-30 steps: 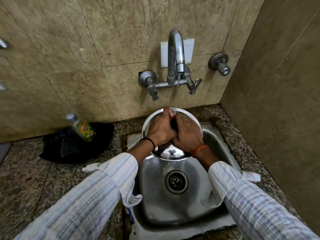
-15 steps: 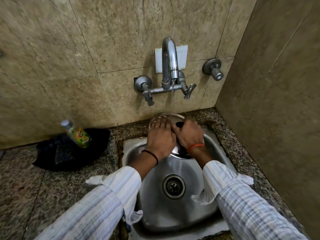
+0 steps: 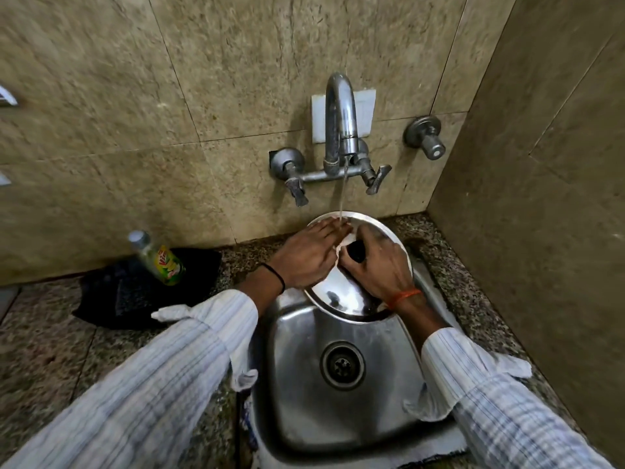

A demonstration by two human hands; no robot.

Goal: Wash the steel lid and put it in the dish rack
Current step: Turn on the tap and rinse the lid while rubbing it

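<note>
Overhead, tan stone-look tiles (image 3: pixel 236 79) fill the wall from nine to three o'clock above a speckled granite counter (image 3: pixel 44 360), with a steel sink (image 3: pixel 304 418) sunk in at six o'clock and a black cloth (image 3: pixel 111 299) holding a green bottle (image 3: pixel 162 262) at nine. At twelve, a chrome tap (image 3: pixel 340 123) runs a thin stream onto the steel lid (image 3: pixel 341 302), held tilted over the sink's far end. Flat and spread, the left hand (image 3: pixel 304 258) lies on the lid, while the right hand (image 3: pixel 378 265) is closed around its black knob (image 3: pixel 355 251).
</note>
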